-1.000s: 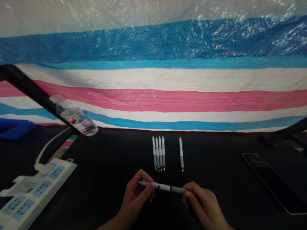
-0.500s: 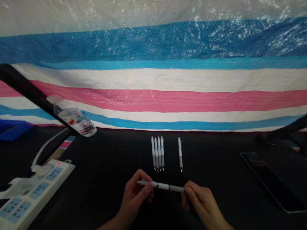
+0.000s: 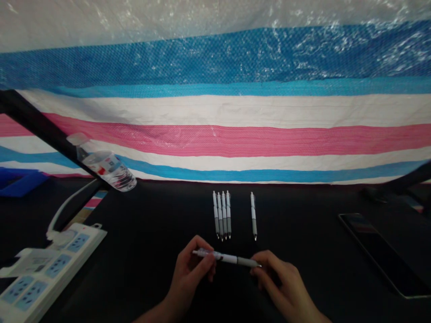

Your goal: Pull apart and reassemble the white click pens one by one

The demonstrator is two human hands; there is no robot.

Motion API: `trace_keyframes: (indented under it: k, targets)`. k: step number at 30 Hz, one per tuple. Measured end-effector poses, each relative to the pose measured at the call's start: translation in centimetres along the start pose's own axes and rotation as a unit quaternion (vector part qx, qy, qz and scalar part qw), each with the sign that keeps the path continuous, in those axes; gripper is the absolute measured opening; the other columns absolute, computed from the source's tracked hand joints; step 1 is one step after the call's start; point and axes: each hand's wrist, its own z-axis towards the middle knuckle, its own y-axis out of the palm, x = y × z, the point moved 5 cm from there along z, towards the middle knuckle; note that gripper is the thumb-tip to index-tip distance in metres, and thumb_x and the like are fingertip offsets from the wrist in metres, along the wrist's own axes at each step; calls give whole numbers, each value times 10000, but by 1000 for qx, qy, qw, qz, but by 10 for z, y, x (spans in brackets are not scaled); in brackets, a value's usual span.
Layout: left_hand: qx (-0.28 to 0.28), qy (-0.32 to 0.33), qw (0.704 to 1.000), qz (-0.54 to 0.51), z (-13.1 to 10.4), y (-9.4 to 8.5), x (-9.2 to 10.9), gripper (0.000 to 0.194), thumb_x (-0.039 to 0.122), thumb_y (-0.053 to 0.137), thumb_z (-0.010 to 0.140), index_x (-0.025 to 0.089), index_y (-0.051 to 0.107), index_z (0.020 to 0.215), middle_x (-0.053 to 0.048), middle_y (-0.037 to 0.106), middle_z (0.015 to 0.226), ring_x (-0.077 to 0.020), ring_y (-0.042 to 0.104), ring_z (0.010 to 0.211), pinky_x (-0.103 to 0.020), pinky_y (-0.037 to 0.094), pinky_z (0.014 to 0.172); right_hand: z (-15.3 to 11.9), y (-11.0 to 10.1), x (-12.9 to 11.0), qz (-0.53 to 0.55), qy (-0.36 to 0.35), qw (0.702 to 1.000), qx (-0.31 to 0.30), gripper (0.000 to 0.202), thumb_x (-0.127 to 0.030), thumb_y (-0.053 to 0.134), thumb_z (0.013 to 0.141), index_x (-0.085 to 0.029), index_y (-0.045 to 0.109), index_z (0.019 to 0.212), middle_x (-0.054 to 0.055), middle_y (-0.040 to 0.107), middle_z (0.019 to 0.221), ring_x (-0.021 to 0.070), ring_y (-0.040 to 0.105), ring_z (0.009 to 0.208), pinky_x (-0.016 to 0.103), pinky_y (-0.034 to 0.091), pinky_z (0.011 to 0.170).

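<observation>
A white pen with a grey grip is held nearly level above the black table, its metal tip pointing right. My left hand is closed on the clip end, pinching it between thumb and fingers. At the tip end, the curled fingers of my right hand touch the grey grip, and the metal point shows between finger and thumb. Beyond the hands, several matching pens lie side by side, tips toward me. A single similar pen lies apart to their right.
A white power strip with plugs lies at left. Behind it, a clear water bottle leans across a black bar. At right lies a dark phone. A blue tray sits far left, and a striped plastic sheet hangs behind.
My right hand has shifted slightly left and its fingers have loosened, uncovering the pen's metal tip. My left hand keeps its hold in almost the same place.
</observation>
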Motion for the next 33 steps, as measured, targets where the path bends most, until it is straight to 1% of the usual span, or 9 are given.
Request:
trace_keyframes:
  k: [3,5,10,14,18,22,28,31,33]
  targets:
    - [-12,4,1000,4,0,1,1,362,495,800,830,169,645,851,4,629,640,-125,549,543,-221,447,492,0,2,-2,-2,-3,1000,-10,454,-501,435,1061,-202,681,824,19,643,663,164,620,589,258,441,575]
    - [-20,6,1000,12,0,3,3,367,499,798,832,168,643,851,4,628,648,-118,546,540,-222,442,502,-1,7,1,48,34,998,-29,551,-567,396,1058,-194,661,750,25,643,635,157,616,563,246,432,545]
    - [-34,14,999,37,1,4,11,385,526,784,836,169,644,866,14,609,647,-115,536,544,-229,432,525,-2,19,11,198,142,968,-61,658,-765,433,949,-199,570,645,-2,581,501,108,492,392,205,331,409]
    - [-43,16,998,47,2,5,14,411,550,787,823,167,645,875,9,611,666,-120,544,558,-234,439,535,-1,23,17,235,190,951,-64,678,-850,489,851,-214,510,616,-30,525,441,79,388,332,185,252,358]
    - [-47,10,999,25,4,7,8,384,530,771,849,172,638,889,17,597,665,-114,527,556,-223,430,525,0,25,23,238,199,949,-60,699,-872,478,832,-209,518,614,-33,518,436,76,389,330,179,261,349]
    - [-54,39,998,4,6,10,3,280,425,796,861,178,667,893,11,610,747,-107,543,613,-213,450,573,1,27,23,216,170,959,-67,726,-855,441,870,-169,611,705,-7,567,498,95,487,384,187,350,397]
    - [-54,65,996,-16,10,10,10,139,322,770,900,193,728,928,-44,722,930,-213,706,935,-324,536,877,-2,30,12,143,81,979,-117,640,-708,381,1004,-146,687,976,35,660,664,137,609,510,213,412,472]
    - [-27,36,999,-22,13,5,11,184,330,770,901,194,716,1011,-48,739,932,-221,725,927,-345,554,889,-3,29,8,116,65,983,-126,616,-672,356,1030,-152,680,1093,33,668,684,149,628,540,226,427,498]
    - [-8,32,999,-29,14,3,13,315,335,784,886,213,672,1154,-32,722,929,-208,728,868,-344,581,836,-3,27,7,107,68,985,-119,625,-675,346,1030,-153,674,1138,30,673,684,154,636,548,235,439,512]
